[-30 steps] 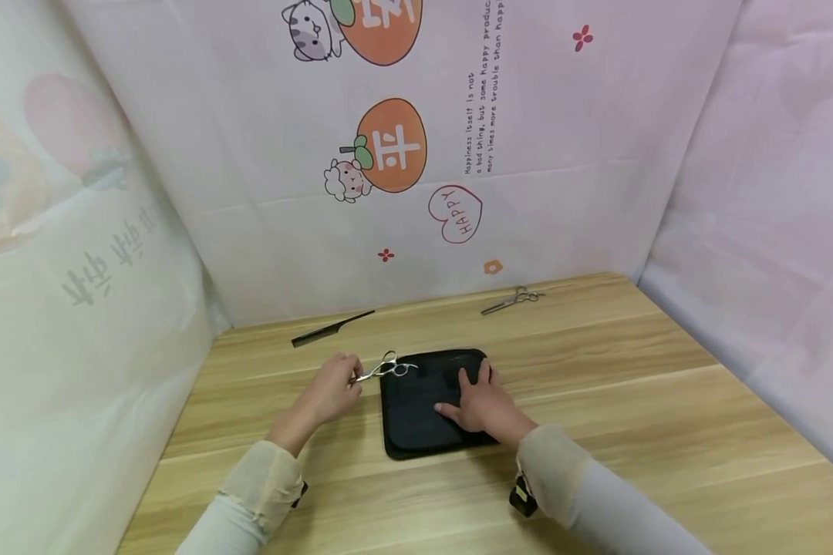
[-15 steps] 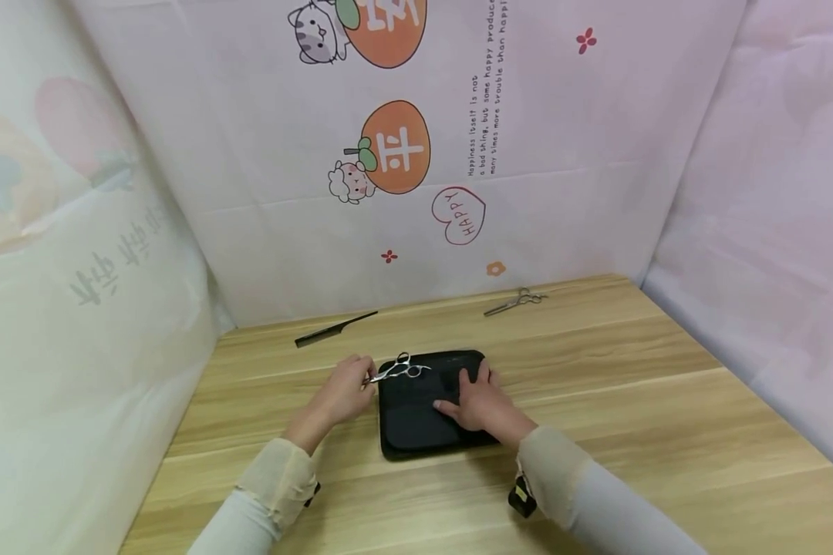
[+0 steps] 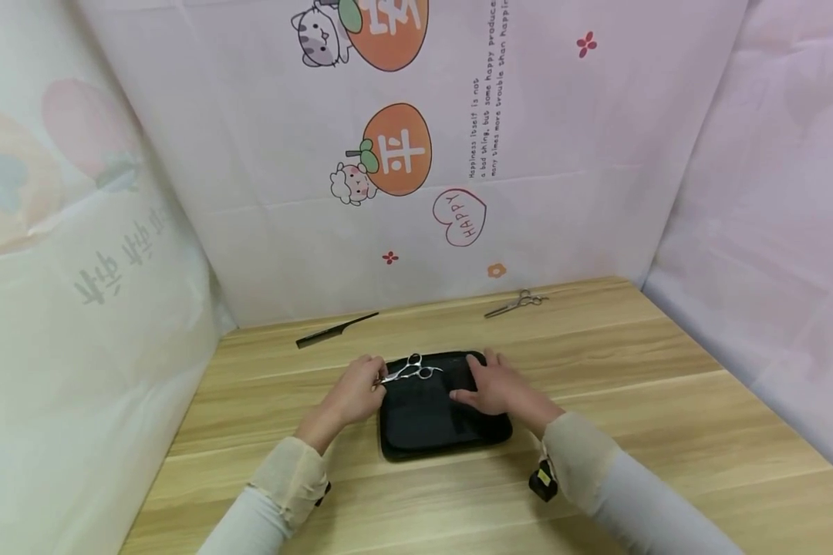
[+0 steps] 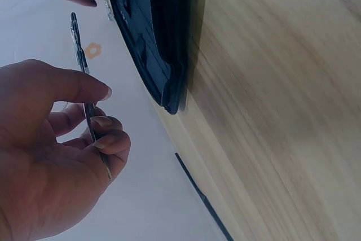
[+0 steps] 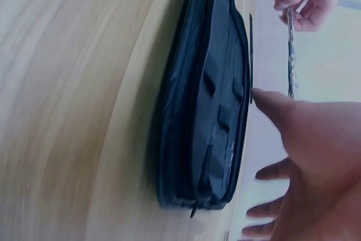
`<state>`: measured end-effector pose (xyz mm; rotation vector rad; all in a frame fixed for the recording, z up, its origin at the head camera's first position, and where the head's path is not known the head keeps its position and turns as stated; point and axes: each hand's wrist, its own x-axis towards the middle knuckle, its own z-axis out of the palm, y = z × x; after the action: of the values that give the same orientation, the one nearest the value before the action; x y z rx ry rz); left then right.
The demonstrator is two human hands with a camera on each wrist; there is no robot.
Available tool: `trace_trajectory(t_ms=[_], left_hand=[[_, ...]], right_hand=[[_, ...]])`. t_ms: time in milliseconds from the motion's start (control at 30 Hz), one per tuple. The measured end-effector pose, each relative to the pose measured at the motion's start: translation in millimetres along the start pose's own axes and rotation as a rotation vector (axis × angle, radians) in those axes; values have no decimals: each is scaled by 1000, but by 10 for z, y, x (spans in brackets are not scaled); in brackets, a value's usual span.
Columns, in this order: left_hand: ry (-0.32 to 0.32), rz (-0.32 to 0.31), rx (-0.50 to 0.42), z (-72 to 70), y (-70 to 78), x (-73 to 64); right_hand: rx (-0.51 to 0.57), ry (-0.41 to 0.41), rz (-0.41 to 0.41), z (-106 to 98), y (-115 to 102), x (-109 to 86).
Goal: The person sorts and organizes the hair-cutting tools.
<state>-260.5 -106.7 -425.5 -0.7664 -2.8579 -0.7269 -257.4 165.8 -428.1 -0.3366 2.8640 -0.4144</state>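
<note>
My left hand (image 3: 356,391) pinches silver hair scissors (image 3: 408,371) by the blade end between thumb and fingers. Their finger rings point right, over the upper left part of a black zip case (image 3: 413,424). The left wrist view shows the scissors (image 4: 79,49) raised above the level of the case (image 4: 148,38). My right hand (image 3: 497,387) hovers with spread, relaxed fingers over the case's right side, holding nothing. Seen from the right wrist, the case (image 5: 189,134) lies on the table with zip teeth along its edge and dark loops on its upper face.
A black tail comb (image 3: 322,335) lies behind the case to the left. Another pair of scissors (image 3: 505,309) rests near the table's back edge, at right. Printed white sheeting (image 3: 284,254) walls in the wooden table (image 3: 632,370) at the back and both sides.
My left hand has carried the scissors rightward, from the case's left edge to over it. My right hand, earlier spread on the case's right part, has shifted slightly right and lifted.
</note>
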Motion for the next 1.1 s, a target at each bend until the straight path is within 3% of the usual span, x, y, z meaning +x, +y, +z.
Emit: trace_trajectory(t_ms=[333,500,767,1100], left_hand=[[8,31,1,36,34,65],[9,48,15,44,74,87],[-2,92,19,60,147,114],[15,132,3,105,235,127]], right_hand=[[-11,59,-99,-82,155,34],[-40,95,-188,-113,211,61],[-125,153,-331,-159,197,108],[-119,166,-397,-154,134,104]])
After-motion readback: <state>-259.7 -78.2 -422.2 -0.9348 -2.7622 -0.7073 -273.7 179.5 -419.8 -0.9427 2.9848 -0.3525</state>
